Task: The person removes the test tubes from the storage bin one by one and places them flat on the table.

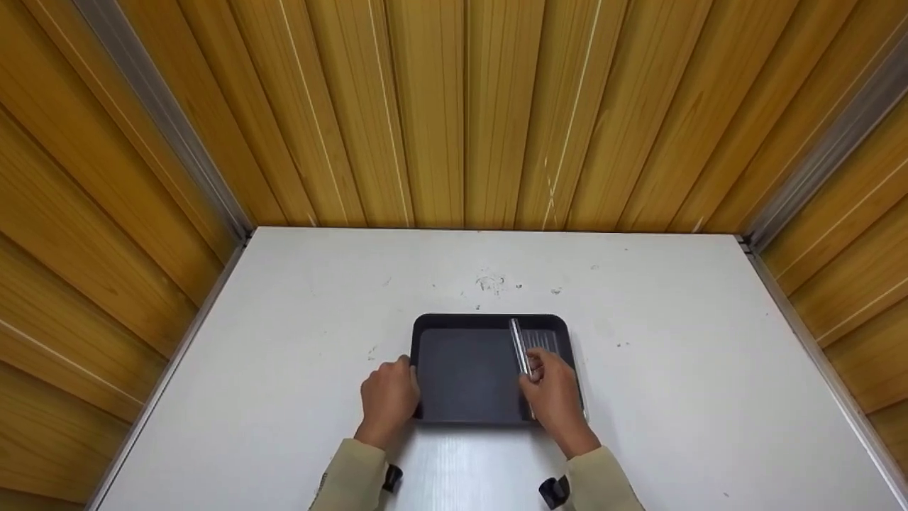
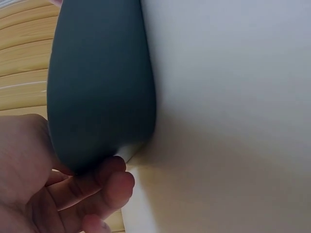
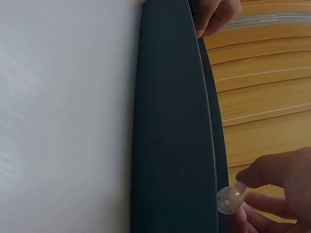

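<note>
The left hand (image 1: 389, 392) grips the tray (image 1: 464, 372) at its left side. The right hand's (image 1: 556, 394) fingers pinch a clear tube (image 1: 519, 346).

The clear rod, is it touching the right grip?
Touching: the right wrist view shows the right grip pinching the clear rod near its round end.
</note>
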Motion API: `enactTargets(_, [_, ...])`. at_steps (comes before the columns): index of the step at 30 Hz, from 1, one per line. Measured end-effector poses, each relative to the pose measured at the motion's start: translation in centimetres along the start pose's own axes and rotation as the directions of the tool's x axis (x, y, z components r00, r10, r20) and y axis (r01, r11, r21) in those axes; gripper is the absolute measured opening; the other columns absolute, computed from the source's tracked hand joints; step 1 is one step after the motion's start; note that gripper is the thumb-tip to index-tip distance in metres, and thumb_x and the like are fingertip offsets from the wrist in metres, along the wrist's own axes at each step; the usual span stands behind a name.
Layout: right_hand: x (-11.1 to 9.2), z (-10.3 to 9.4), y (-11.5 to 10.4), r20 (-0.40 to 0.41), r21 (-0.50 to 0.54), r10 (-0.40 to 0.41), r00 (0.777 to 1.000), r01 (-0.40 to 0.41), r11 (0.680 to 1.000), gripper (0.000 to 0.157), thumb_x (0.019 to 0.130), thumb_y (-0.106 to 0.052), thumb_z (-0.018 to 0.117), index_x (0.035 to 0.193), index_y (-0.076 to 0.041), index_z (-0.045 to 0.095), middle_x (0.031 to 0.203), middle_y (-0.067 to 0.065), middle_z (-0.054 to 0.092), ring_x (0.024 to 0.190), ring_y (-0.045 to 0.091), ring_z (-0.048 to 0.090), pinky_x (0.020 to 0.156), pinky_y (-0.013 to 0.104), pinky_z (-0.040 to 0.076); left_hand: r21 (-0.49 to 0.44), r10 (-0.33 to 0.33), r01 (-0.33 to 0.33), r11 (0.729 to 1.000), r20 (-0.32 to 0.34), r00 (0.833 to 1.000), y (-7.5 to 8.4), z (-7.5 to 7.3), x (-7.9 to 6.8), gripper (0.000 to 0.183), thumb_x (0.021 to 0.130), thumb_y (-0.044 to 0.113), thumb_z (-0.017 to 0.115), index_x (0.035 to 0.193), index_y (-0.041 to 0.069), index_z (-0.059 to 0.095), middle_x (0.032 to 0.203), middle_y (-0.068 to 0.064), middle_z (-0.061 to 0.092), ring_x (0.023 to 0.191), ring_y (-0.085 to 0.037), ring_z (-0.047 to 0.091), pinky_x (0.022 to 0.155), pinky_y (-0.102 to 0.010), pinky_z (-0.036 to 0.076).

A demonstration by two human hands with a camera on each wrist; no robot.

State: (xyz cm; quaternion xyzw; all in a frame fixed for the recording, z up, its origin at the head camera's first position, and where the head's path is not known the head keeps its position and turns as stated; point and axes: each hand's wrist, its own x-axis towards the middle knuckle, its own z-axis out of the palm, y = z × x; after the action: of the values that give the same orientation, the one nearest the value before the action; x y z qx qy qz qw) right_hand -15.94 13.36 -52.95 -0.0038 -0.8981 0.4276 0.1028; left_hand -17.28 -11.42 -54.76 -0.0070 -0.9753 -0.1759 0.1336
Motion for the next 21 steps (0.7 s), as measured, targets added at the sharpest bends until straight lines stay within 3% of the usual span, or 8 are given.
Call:
enactTargets(7, [-0.1, -0.8, -0.1, -0.004, -0.014, 0.023, 1.000, -0.023, 1.000, 0.036, 0.081, 0.001, 0.069, 0.116, 0.000, 0.063, 0.093, 0.008, 0.063, 0.078, 0.012, 0.056, 0.068, 0.027, 0.047, 0.017, -0.003, 0.003, 1.000, -0.006, 1.000, -0.1, 0.0, -0.1, 0.011, 0.089, 0.013, 0.066, 0.087, 0.003, 0.069, 0.070, -0.015, 0.069, 0.056, -0.030, 0.065, 0.046, -0.041, 0.045])
enactTargets(21, [0.5, -2.4, 0.1, -0.013, -0.011, 0.072, 0.997, -0.072, 0.997, 0.036, 0.083, -0.001, 0.067, 0.119, 0.001, 0.061, 0.097, 0.009, 0.062, 0.082, 0.015, 0.056, 0.071, 0.028, 0.046, 0.000, -0.006, 0.006, 1.000, 0.020, 1.000, -0.2, 0.2, -0.2, 0.013, 0.090, 0.015, 0.066, 0.083, 0.004, 0.066, 0.070, -0.015, 0.068, 0.055, -0.030, 0.064, 0.046, -0.041, 0.044])
